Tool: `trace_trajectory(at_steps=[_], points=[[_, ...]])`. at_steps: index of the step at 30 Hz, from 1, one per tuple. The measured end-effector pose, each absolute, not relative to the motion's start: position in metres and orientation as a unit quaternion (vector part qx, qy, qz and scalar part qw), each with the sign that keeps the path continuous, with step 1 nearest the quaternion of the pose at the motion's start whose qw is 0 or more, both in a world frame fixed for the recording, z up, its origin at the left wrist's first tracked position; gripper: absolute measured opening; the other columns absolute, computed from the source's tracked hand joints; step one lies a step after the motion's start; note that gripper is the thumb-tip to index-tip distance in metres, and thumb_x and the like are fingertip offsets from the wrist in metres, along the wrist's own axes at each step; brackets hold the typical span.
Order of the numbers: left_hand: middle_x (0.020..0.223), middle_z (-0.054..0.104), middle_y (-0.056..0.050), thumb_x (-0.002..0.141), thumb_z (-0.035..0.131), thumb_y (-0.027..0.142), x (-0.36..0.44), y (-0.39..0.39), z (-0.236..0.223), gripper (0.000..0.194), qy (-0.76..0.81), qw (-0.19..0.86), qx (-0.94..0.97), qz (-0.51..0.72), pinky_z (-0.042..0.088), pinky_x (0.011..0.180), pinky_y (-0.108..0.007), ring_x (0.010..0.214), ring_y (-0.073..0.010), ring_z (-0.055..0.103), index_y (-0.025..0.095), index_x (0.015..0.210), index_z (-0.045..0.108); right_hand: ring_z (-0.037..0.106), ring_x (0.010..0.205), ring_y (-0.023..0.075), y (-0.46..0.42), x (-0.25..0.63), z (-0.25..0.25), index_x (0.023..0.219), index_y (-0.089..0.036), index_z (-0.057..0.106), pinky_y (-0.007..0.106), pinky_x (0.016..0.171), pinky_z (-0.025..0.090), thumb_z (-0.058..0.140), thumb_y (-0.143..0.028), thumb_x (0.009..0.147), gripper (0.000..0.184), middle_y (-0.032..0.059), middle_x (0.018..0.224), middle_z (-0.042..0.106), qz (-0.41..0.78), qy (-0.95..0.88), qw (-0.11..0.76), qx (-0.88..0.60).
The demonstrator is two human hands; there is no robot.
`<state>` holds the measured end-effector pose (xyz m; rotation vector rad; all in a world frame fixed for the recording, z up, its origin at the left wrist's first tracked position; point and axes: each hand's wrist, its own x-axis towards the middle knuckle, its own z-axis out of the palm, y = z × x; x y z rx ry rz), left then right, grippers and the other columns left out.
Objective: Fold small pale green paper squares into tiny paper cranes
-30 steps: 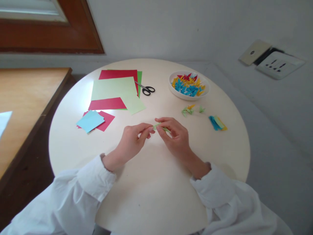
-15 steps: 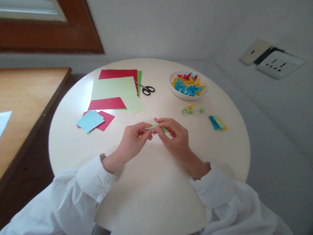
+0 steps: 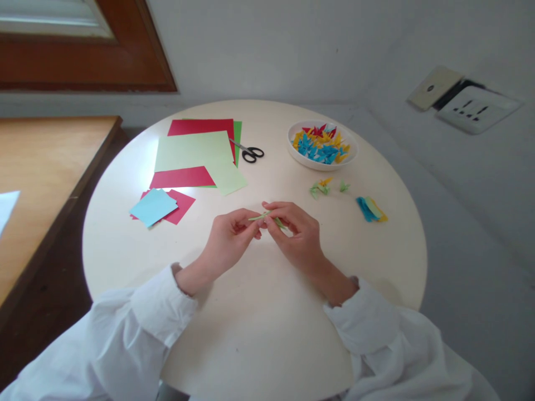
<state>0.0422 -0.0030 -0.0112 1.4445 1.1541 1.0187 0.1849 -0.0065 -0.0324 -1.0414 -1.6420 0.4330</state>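
Between my two hands is a small light green folded paper point(image 3: 259, 216), pinched above the middle of the round white table point(image 3: 254, 334). My left hand point(image 3: 229, 239) grips its left end between thumb and fingers. On the other side, my right hand point(image 3: 296, 231) pinches the paper with thumb and index finger, so part of it is hidden. Several small folded paper pieces, light green and yellow point(image 3: 321, 188), lie beyond my right hand. A single light green folded piece point(image 3: 344, 186) sits just right of them.
A white bowl point(image 3: 292, 150) holds several red, yellow and blue folded papers. Black-handled scissors point(image 3: 253, 154) touch red and light green sheets point(image 3: 192, 150). Blue and red paper squares point(image 3: 154, 207) lie at left. Small blue and yellow folded papers point(image 3: 370, 209) lie at right.
My right hand has shifted very slightly left and turned a little, and less of the green paper shows under its fingers. My left hand stays in place.
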Motion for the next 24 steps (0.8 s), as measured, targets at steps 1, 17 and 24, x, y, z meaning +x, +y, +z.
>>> trace_trajectory(at_steps=[1,17,24], points=[[0.057,0.063,-0.001,0.074,0.061,0.023,0.0424,-0.0029,-0.0113,0.012,0.474,0.497,0.592,0.422,0.043,0.046,-0.018,0.052,-0.0097,0.057,0.012,0.075,0.066,0.066,0.085,0.0154,-0.0064,0.1849,-0.0323,0.074,-0.019,0.061,0.028,0.071,0.056,0.059,-0.015,0.079,0.006,0.0066,0.091,0.069,0.180,-0.693,0.543,-0.439],[0.068,0.071,-0.005,0.074,0.064,0.029,0.0429,-0.0005,-0.0157,0.018,0.460,0.534,0.565,0.429,0.049,0.055,-0.021,0.063,-0.0143,0.065,0.012,0.080,0.069,0.066,0.085,0.0164,-0.0059,0.1853,-0.0301,0.071,-0.020,0.060,0.031,0.075,0.056,0.058,-0.014,0.078,0.009,0.0055,0.086,0.069,0.158,-0.702,0.539,-0.438],[0.075,0.072,-0.007,0.073,0.066,0.033,0.0424,-0.0013,-0.0147,0.023,0.464,0.534,0.565,0.425,0.053,0.059,-0.025,0.066,-0.0163,0.067,0.013,0.082,0.071,0.066,0.085,0.0168,-0.0061,0.1858,-0.0299,0.071,-0.021,0.060,0.031,0.075,0.056,0.058,-0.015,0.078,0.009,0.0053,0.086,0.069,0.155,-0.703,0.533,-0.445]])
